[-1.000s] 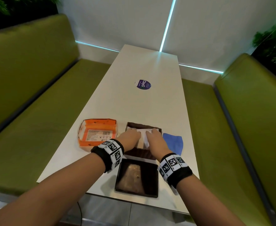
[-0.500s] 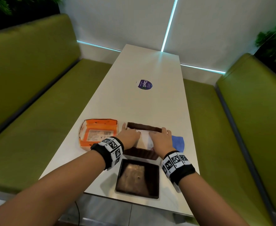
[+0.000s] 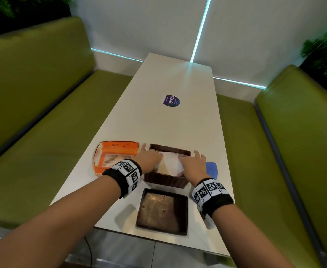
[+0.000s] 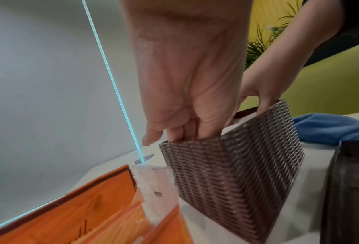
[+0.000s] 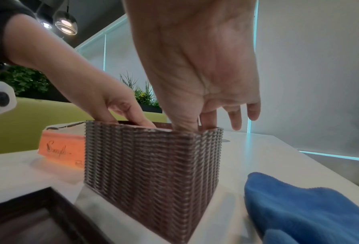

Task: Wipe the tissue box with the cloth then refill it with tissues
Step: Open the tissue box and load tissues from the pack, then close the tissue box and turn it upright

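Observation:
A brown woven tissue box stands open-topped near the table's front, with a white stack of tissues inside. My left hand lies on the stack's left side, its fingers reaching down inside the left wall. My right hand presses the right side, some fingers inside the box and others spread past its right rim. Neither hand grips anything. The blue cloth lies on the table right of the box.
The box's dark brown lid lies upturned near the table's front edge. An opened orange tissue pack sits left of the box. A purple sticker marks the white table farther back. Green benches flank both sides.
Both hands have slid apart from the middle of the tissue stack to its left and right sides, fingers now reaching the box's far rim. The tissues sit lower in the box.

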The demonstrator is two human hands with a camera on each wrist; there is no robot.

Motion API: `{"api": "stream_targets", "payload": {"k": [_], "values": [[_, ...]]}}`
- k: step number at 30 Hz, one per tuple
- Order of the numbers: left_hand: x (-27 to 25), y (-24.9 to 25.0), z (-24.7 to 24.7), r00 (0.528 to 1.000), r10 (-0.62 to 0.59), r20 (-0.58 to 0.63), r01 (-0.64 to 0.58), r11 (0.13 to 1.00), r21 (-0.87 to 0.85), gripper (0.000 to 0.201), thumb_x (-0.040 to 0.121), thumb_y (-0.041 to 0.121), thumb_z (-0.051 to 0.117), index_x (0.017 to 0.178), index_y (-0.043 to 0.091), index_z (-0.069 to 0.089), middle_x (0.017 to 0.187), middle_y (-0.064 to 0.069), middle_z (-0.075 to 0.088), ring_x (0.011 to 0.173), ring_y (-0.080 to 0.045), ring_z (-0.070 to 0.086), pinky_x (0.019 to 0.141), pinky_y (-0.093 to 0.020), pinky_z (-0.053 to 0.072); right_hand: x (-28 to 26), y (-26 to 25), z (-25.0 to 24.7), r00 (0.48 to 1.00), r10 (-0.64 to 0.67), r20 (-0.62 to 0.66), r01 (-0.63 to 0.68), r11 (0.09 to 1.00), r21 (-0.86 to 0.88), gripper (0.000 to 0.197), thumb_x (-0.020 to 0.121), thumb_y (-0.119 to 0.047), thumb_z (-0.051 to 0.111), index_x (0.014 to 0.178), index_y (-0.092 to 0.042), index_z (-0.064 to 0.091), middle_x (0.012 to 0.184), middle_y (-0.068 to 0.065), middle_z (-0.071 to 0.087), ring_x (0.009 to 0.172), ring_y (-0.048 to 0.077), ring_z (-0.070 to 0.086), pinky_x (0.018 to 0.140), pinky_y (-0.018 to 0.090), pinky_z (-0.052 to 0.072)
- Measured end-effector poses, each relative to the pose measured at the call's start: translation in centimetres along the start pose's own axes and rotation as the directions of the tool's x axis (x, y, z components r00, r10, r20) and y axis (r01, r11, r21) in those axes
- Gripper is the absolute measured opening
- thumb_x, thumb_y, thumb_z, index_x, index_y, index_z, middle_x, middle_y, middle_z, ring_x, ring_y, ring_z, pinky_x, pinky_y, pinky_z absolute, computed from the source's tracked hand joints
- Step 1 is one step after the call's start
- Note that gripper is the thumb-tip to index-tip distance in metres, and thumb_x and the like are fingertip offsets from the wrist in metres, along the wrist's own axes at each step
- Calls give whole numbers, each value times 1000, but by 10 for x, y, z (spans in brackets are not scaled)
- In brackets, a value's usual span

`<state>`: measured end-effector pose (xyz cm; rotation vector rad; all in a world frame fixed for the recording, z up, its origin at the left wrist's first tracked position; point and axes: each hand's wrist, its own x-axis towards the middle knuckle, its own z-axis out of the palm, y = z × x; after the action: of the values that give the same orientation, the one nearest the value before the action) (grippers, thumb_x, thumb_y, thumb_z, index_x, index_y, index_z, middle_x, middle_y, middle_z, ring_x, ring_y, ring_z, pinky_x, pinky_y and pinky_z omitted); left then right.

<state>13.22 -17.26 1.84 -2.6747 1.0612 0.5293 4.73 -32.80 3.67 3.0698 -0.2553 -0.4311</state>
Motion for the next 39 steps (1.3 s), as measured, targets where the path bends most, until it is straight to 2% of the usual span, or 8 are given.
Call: {"api": "stream_targets", "payload": {"k": [11, 14, 17, 19, 24, 28, 34, 39], "values": [[-33, -1, -21, 999, 36, -11, -35, 999, 32, 63, 96, 13, 54, 151, 8, 24, 158, -13, 24, 148, -28, 20, 118, -62, 5, -3, 4, 0, 998, -46, -40, 47, 999, 24, 65, 89, -36, 63, 146, -21, 34, 150, 3, 40, 145, 39, 14, 115, 50, 15], [-60, 5, -27, 981, 88, -171, -87, 996, 12, 54, 102, 21, 44, 152, 12, 25, 160, -8, 24, 149, -25, 21, 120, -55, 5, -22, 6, -11, 988, -55, -144, 71, 992, 104, 59, 93, -39, 55, 146, -25, 35, 151, 2, 39, 147, 34, 12, 115, 45, 16], [-94, 17, -4, 806, 188, -561, -309, 942, -128, 34, 99, 26, 49, 131, 17, 56, 131, -2, 61, 120, -19, 58, 119, -45, 26, -55, 6, -8, 922, -69, -382, 153, 969, 192, 46, 96, -36, 51, 141, -27, 45, 148, 3, 45, 144, 29, 25, 112, 43, 24], [-118, 26, 26, 738, 277, -615, -445, 885, -134, 22, 93, 29, 57, 111, 20, 65, 109, 2, 68, 98, -13, 64, 100, -37, 51, -79, 1, 9, 847, -133, -515, 269, 942, 199, 36, 94, -36, 53, 129, -26, 58, 136, 3, 56, 134, 27, 40, 106, 43, 33], [-151, 37, 102, 809, 478, -342, -517, 856, -26, 51, 70, 70, 62, 104, 32, 57, 106, 13, 62, 99, -7, 55, 84, -17, 50, -127, -9, 81, 859, -417, -298, 456, 887, 76, 52, 81, -67, 45, 107, -26, 63, 120, 3, 62, 118, 21, 43, 91, 36, 50], [-154, 36, 116, 831, 462, -310, -488, 873, -9, 47, 57, 62, 77, 86, 31, 58, 97, 12, 59, 95, -8, 53, 76, -17, 53, -146, 1, 106, 895, -440, -75, 442, 897, 15, 70, 55, -85, 46, 96, -30, 57, 114, 0, 63, 108, 20, 60, 80, 28, 54], [-160, 26, 95, 848, 366, -383, -498, 798, -340, 17, 83, 32, 65, 91, 25, 51, 108, 9, 55, 99, -4, 49, 112, -12, 22, -148, 28, 92, 895, -412, -170, 425, 904, 48, 54, 53, -45, 83, 87, -29, 44, 125, 1, 62, 122, 24, 51, 85, 33, 55], [-154, 10, 44, 857, 67, -510, -461, 542, -703, 20, 85, 19, 70, 91, 32, 56, 94, 11, 62, 87, -5, 58, 76, -15, 47, -140, 42, 46, 930, -309, -201, 368, 788, 494, 23, 86, -29, 62, 82, -34, 39, 105, -7, 62, 94, 3, 55, 78, 25, 45]]}}
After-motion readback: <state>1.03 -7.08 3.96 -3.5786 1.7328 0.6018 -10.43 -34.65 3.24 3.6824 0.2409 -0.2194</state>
